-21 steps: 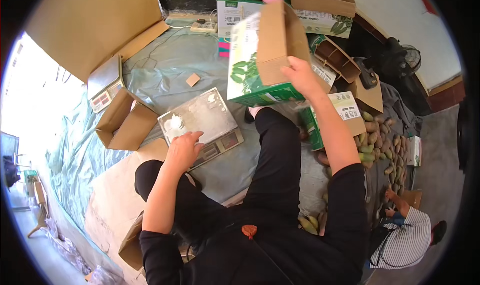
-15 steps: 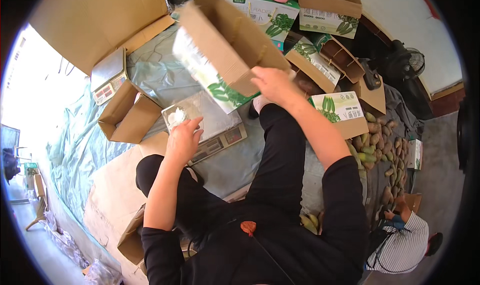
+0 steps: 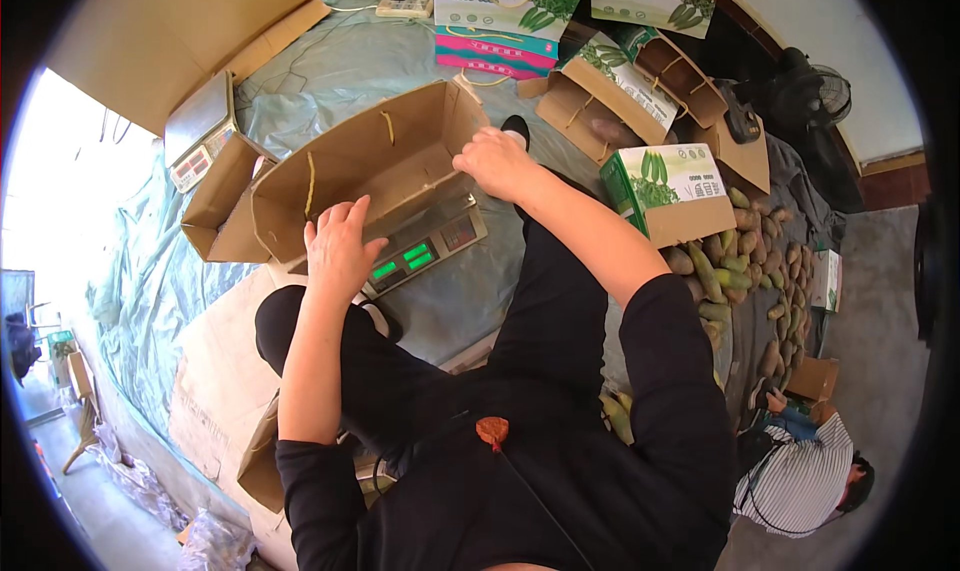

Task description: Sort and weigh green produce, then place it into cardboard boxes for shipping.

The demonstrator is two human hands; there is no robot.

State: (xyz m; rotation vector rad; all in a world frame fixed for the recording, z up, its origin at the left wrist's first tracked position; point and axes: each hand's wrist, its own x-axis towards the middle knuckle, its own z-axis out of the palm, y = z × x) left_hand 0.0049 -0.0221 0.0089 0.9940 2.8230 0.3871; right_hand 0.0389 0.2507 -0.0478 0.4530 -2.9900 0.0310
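Note:
A long open cardboard box (image 3: 400, 149) with yellow cord handles rests on a flat scale (image 3: 462, 233) in front of me. The scale's display is lit green, and the box hides most of its top. My left hand (image 3: 338, 249) is at the box's near left side, fingers spread and thumb apart, nothing held in it. At the box's right end is my right hand (image 3: 496, 163), its fingers bent around the cardboard edge; the fingertips are partly hidden.
Green-and-white printed boxes (image 3: 680, 181) stand at the right and far side. Radishes (image 3: 735, 271) lie heaped at right. Another scale (image 3: 200, 131) and an open carton (image 3: 225, 206) stand at left. A black fan (image 3: 805, 96) is far right; a person (image 3: 805, 476) crouches at lower right.
The box has come down and left from the air onto the scale, turned lengthwise. The scale's display now shows green. My left hand has moved slightly left to the box, my right hand leftward with it.

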